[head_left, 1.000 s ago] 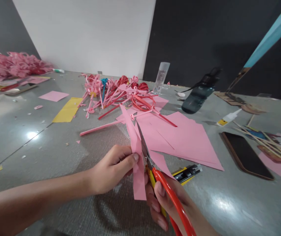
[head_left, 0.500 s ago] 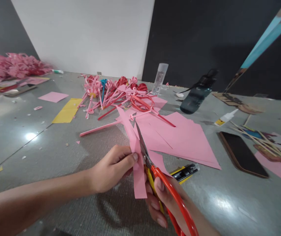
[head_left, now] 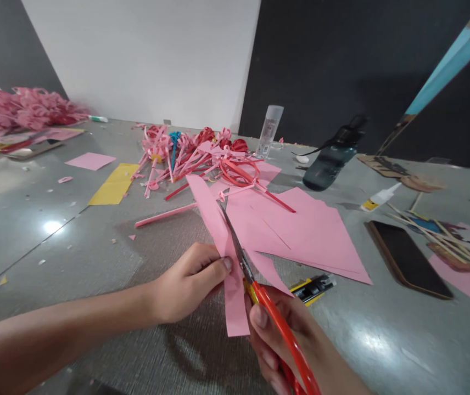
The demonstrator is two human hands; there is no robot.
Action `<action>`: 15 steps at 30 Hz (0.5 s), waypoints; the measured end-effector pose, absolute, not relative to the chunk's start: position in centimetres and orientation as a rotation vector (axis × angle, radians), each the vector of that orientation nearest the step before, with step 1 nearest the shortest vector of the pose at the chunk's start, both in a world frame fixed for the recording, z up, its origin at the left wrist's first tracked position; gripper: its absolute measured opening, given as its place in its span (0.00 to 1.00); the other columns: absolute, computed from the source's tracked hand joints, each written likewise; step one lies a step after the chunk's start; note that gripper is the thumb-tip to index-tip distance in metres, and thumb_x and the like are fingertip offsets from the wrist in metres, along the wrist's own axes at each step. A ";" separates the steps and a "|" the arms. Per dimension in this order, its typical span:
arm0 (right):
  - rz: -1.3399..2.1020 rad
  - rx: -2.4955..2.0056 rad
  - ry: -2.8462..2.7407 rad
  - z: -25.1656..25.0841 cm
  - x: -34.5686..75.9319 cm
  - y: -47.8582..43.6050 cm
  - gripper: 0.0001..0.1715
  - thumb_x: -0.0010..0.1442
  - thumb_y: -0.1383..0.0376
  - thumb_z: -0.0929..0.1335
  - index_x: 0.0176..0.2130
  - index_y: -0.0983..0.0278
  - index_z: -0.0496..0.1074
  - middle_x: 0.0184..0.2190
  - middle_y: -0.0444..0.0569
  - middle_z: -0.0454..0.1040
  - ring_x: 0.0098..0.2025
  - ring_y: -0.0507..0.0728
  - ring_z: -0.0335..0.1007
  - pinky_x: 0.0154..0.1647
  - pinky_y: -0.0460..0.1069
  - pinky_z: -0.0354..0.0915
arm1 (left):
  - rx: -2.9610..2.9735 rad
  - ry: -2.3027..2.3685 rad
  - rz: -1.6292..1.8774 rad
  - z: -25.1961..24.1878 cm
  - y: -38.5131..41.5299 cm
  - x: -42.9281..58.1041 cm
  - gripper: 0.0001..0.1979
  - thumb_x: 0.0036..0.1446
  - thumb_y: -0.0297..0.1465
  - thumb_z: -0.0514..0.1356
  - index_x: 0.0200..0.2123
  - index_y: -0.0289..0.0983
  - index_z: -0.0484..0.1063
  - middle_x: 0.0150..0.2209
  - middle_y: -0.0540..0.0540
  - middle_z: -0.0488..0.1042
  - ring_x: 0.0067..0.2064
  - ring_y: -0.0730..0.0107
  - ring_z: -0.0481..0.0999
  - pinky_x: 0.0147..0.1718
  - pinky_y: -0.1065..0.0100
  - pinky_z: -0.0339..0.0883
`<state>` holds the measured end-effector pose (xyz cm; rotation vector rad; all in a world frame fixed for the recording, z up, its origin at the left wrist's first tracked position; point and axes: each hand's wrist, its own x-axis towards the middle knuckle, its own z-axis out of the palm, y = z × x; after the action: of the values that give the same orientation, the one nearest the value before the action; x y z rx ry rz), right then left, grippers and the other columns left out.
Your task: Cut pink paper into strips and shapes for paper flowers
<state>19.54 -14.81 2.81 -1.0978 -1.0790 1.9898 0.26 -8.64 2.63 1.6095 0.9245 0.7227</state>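
Observation:
My left hand [head_left: 200, 280] pinches a long strip of pink paper [head_left: 235, 299] between thumb and fingers. The strip stands tilted, its far end pointing away from me. My right hand [head_left: 274, 329] is closed around the handles of red-handled scissors [head_left: 286, 323]. Their blades [head_left: 235, 238] lie along the right edge of the strip and look closed or nearly so. A narrower pink paper piece [head_left: 270, 269] curls away to the right of the blades. Beyond the hands lie pink paper sheets [head_left: 301, 230] and a thin rolled pink stick [head_left: 164, 214].
Pink and red paper flowers [head_left: 202, 145] lie at the back. On the right are a dark bottle [head_left: 329, 164], a glue bottle [head_left: 379, 198], a phone [head_left: 410, 258] and thin sticks [head_left: 445, 236]. A box cutter [head_left: 315, 288] lies beside my right hand. Yellow paper [head_left: 113, 185] is left.
The scissor blades have come together along the strip. My right hand's fingers have closed on the handles. The strip's far end has shifted slightly left, and the narrow piece leans further right.

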 end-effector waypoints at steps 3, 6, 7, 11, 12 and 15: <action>2.009 -1.173 -1.065 3.4 19.5 -14.9 0.32 0.55 0.37 0.72 0.31 0.60 0.61 0.15 0.33 0.60 0.12 0.44 0.51 0.13 0.41 0.48 | 1.613 0.952 0.703 2.6 -8.7 0.3 0.22 0.67 0.40 0.50 0.21 0.39 0.58 0.20 0.53 0.57 0.24 0.75 0.55 0.24 0.69 0.51; 1.999 -1.186 -1.041 3.5 19.5 -14.7 0.33 0.51 0.38 0.74 0.31 0.60 0.61 0.15 0.32 0.59 0.12 0.43 0.50 0.12 0.42 0.48 | 1.619 0.986 0.714 2.6 -8.8 0.3 0.22 0.66 0.40 0.50 0.20 0.39 0.56 0.20 0.54 0.55 0.24 0.75 0.53 0.24 0.68 0.50; 1.993 -1.191 -1.033 3.5 19.5 -14.6 0.33 0.51 0.38 0.75 0.31 0.60 0.62 0.15 0.31 0.58 0.12 0.43 0.50 0.13 0.42 0.48 | 1.619 0.995 0.722 2.6 -8.8 0.3 0.22 0.66 0.40 0.50 0.20 0.39 0.56 0.20 0.54 0.55 0.24 0.75 0.53 0.25 0.68 0.50; 1.993 -1.187 -1.031 3.5 19.5 -14.4 0.33 0.50 0.39 0.76 0.31 0.60 0.63 0.15 0.31 0.55 0.13 0.43 0.49 0.13 0.42 0.47 | 1.656 1.014 0.770 2.6 -8.9 0.4 0.21 0.65 0.40 0.50 0.20 0.39 0.57 0.20 0.53 0.56 0.25 0.74 0.55 0.26 0.67 0.51; 1.993 -1.185 -1.031 3.4 19.5 -14.4 0.33 0.49 0.39 0.76 0.31 0.60 0.63 0.15 0.31 0.55 0.13 0.43 0.49 0.13 0.42 0.47 | 1.675 1.019 0.787 2.6 -8.9 0.4 0.20 0.65 0.39 0.50 0.20 0.39 0.58 0.21 0.53 0.56 0.25 0.74 0.56 0.27 0.67 0.52; 1.982 -1.192 -1.039 3.3 19.5 -14.3 0.33 0.47 0.38 0.76 0.31 0.61 0.65 0.15 0.32 0.56 0.13 0.44 0.49 0.13 0.43 0.44 | 1.704 0.996 0.833 2.4 -8.9 0.3 0.21 0.66 0.39 0.51 0.21 0.38 0.61 0.21 0.53 0.58 0.26 0.75 0.58 0.27 0.68 0.53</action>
<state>19.51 -14.29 3.30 -1.1916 -1.0389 1.9824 0.32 -8.89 2.43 1.7039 0.9963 0.8333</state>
